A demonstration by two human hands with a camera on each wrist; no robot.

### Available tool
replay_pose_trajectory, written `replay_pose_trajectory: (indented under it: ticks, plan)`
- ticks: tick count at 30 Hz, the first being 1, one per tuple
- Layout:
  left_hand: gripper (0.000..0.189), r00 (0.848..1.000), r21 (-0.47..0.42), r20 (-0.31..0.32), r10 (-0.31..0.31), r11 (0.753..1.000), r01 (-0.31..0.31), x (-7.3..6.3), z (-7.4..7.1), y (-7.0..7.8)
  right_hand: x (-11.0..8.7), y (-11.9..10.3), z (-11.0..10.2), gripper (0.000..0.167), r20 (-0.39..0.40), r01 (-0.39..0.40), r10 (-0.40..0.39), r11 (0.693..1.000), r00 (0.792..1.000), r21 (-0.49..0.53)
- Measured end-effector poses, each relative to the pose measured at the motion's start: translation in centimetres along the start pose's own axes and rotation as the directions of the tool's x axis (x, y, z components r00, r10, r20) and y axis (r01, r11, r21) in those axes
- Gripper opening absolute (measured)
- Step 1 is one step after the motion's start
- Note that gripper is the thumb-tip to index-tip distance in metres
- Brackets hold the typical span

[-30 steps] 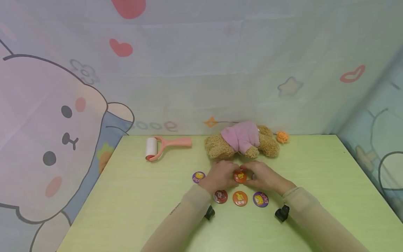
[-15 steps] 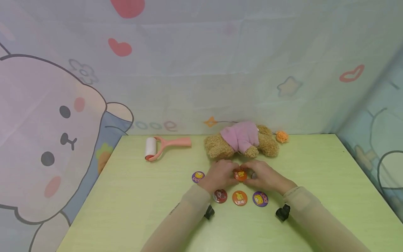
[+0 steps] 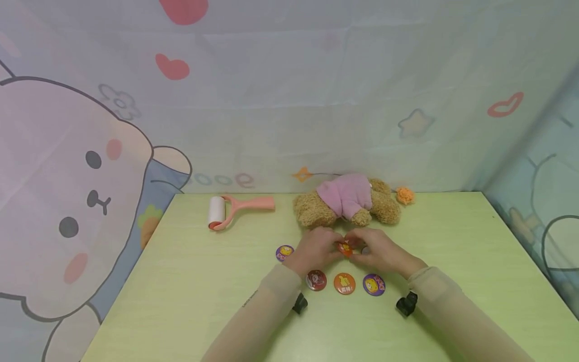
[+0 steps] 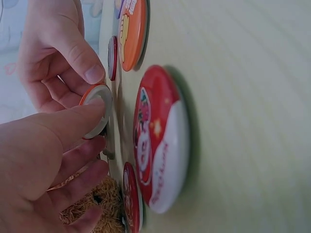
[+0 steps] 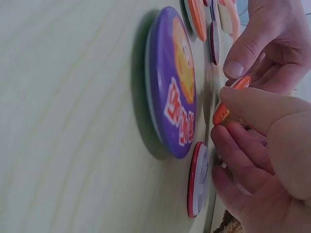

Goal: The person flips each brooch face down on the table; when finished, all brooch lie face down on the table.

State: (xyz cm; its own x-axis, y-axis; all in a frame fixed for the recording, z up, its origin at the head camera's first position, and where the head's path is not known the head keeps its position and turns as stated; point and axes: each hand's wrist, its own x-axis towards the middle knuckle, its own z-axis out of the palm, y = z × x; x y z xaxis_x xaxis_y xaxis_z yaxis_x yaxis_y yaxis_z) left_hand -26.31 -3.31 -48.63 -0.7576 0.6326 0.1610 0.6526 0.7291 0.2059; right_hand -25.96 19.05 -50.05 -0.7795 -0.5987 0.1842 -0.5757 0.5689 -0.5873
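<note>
An orange button badge (image 3: 345,248) is held tilted between both hands in the middle of the head view. My left hand (image 3: 316,250) pinches its left side, the thumb lying on the pale back in the left wrist view. My right hand (image 3: 381,252) pinches the other side; in the right wrist view its thumb overlaps the orange badge (image 5: 222,112). Below the hands lie a red badge (image 3: 316,280), a flat orange badge (image 3: 345,284) and a purple badge (image 3: 374,285). Another red-edged badge (image 5: 197,179) lies by my right fingers, mostly hidden in the head view.
A plush bear (image 3: 346,198) in a pink top lies behind the hands. Further left is a pink-handled lint roller (image 3: 239,208). An orange fuzzy ball (image 3: 405,195) sits at the table's back edge. Left of my left hand is a purple badge (image 3: 285,252).
The held orange badge has tipped from facing the head camera to a steeper slant, showing less of its face. Both hands have stayed nearly in place; the other badges have not moved.
</note>
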Motion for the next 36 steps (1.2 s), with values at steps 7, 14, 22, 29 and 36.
replay_pose_trajectory:
  ticks: [7,14,22,29,36]
  plan:
    - [0.014,0.999,0.063,-0.050,0.020,0.998,-0.017,0.17,-0.06,-0.18,-0.03,0.05,-0.08,0.039,0.002,-0.007,0.006,1.000,1.000,0.017]
    - [0.013,0.992,0.060,-0.125,0.025,0.998,-0.018,0.06,-0.21,-0.39,-0.02,-0.25,-0.42,0.037,-0.029,0.012,-0.011,1.000,1.000,0.005]
    - [0.009,0.989,0.022,-0.147,0.013,1.000,-0.010,-0.12,-0.31,-0.56,0.12,-0.48,-0.54,0.015,-0.088,0.056,-0.058,0.998,0.994,-0.025]
    - [0.010,0.992,-0.050,-0.124,-0.007,0.999,0.001,-0.34,-0.44,-0.44,-0.03,-0.35,-0.37,0.012,-0.130,0.047,-0.044,0.999,0.991,0.024]
    - [0.013,0.991,-0.069,-0.131,-0.010,0.998,0.001,-0.44,-0.42,-0.23,-0.14,-0.26,-0.09,0.015,-0.166,0.045,-0.037,0.998,0.985,0.040]
